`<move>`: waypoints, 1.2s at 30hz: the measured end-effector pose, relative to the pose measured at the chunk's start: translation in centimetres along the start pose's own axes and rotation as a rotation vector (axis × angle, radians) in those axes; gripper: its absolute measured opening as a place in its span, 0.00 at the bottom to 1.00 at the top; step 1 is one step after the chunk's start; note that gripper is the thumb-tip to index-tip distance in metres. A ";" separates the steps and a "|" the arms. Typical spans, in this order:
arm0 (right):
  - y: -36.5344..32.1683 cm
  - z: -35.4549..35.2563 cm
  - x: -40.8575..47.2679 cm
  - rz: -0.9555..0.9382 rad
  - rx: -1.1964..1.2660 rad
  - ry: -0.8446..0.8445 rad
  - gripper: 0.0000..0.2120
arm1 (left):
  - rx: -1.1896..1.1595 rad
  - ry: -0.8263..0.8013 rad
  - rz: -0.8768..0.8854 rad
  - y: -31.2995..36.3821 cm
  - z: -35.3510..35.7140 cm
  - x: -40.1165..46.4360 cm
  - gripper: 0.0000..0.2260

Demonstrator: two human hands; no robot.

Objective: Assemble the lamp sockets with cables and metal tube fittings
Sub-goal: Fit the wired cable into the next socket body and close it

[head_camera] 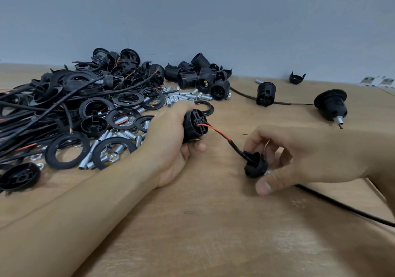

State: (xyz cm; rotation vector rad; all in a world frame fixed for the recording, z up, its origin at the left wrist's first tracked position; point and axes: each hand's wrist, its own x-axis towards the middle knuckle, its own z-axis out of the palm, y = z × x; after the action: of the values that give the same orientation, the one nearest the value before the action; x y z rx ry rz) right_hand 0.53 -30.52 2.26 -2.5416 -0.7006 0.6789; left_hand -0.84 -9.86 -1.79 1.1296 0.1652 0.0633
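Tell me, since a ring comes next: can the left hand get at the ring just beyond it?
Probably not yet. The ring lies bare on the table just past the left hand, nothing between, but its fingers are wrapped round the socket.

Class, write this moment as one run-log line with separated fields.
stage: wiring socket | left hand: grips socket body | right hand: pinches socket cap | cable: through cap, red wire into body

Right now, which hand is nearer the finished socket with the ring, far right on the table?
Right. The right hand lies just below-left of the finished socket; the left hand is farther left.
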 end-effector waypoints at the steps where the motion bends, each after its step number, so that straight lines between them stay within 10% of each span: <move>1: 0.2 0.0 0.1 -0.008 0.028 0.017 0.24 | 0.005 0.002 0.001 0.0 0.0 0.0 0.09; 11: -1.4 1.5 1.0 -0.249 0.258 0.356 0.16 | 0.062 0.000 0.068 -0.3 0.0 0.0 0.10; 16: -3.0 2.8 0.7 -0.306 -0.111 0.743 0.21 | 0.122 -0.006 0.136 -0.5 0.0 0.0 0.20; 36: -3.8 3.3 1.5 -0.392 -0.182 0.551 0.31 | 0.249 -0.041 0.087 -0.9 -0.1 -0.3 0.08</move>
State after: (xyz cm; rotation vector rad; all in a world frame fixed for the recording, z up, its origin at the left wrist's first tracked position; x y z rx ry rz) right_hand -1.51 -25.79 1.00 -2.4603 -1.0392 -0.2196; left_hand -1.20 -10.20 -2.61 1.3859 0.0887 0.0991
